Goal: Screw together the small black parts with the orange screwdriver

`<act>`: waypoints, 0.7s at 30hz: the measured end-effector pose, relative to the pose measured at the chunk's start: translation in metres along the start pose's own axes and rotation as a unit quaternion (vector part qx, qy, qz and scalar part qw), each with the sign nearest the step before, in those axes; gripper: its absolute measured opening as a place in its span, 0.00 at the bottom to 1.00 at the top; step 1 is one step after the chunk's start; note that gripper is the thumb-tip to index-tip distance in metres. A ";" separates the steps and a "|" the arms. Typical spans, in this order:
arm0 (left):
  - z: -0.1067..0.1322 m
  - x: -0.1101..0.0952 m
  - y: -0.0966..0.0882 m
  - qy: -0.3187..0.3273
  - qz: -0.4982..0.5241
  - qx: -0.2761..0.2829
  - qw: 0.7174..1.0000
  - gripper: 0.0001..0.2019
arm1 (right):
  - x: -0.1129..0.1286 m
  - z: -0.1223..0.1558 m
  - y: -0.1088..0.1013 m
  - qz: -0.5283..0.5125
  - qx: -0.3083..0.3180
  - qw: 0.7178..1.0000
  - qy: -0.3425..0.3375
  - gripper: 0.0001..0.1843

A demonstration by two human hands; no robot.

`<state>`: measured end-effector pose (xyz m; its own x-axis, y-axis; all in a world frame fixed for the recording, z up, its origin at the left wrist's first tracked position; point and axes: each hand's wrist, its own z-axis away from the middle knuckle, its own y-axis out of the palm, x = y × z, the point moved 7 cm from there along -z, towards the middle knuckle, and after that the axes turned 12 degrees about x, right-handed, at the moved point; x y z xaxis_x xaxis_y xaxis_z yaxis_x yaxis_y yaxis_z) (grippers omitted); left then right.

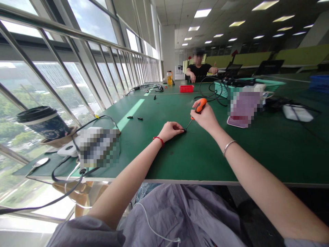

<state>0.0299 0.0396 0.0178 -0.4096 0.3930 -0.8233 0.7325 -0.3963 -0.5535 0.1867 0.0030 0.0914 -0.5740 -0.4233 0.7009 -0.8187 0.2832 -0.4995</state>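
Note:
In the head view my right hand (206, 116) is closed around the orange-and-black handle of a screwdriver (200, 106). Its thin metal shaft slants down and left, and the tip meets a small black part (184, 130) on the green table. My left hand (168, 131) rests on the tabletop and pinches that part between thumb and fingers. The part is too small to name, and my fingertips cover some of it. Two similar small black pieces, a left one (130, 117) and a right one (140, 118), lie farther forward on the left.
Left are a paper cup (43, 123) in a holder, cables and a white device (89, 137). A red tray (186, 89) and a jar (169, 78) stand at the far end. A teal basket (221, 90) and a phone (244, 109) are right. Another person (200, 70) sits opposite.

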 end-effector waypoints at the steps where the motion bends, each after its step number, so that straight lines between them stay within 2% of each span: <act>1: 0.000 0.000 0.000 -0.001 -0.001 0.000 1.000 0.06 | 0.000 0.000 -0.001 0.004 -0.004 1.000 0.003 0.11; 7: 0.000 0.001 0.000 0.004 -0.005 0.003 1.000 0.07 | 0.000 0.002 -0.002 0.017 0.011 1.000 -0.007 0.19; 11: -0.001 0.001 0.000 0.008 -0.004 0.000 1.000 0.08 | 0.000 0.003 -0.005 0.040 0.002 0.999 0.018 0.16; 15: 0.000 0.001 0.000 0.008 -0.005 0.000 1.000 0.08 | 0.003 0.002 -0.004 0.023 0.009 1.000 -0.014 0.12; 18: 0.000 0.000 0.000 0.006 -0.007 0.000 1.000 0.07 | 0.002 0.000 -0.001 -0.015 0.020 0.999 -0.037 0.16; 21: 0.000 0.000 0.000 0.002 -0.007 0.001 1.000 0.07 | 0.000 -0.001 0.001 -0.018 0.020 0.999 -0.030 0.19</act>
<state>0.0292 0.0397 0.0176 -0.4179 0.4026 -0.8144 0.7255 -0.3918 -0.5659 0.1860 0.0039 0.0912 -0.5408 -0.4846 0.6875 -0.8374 0.2331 -0.4944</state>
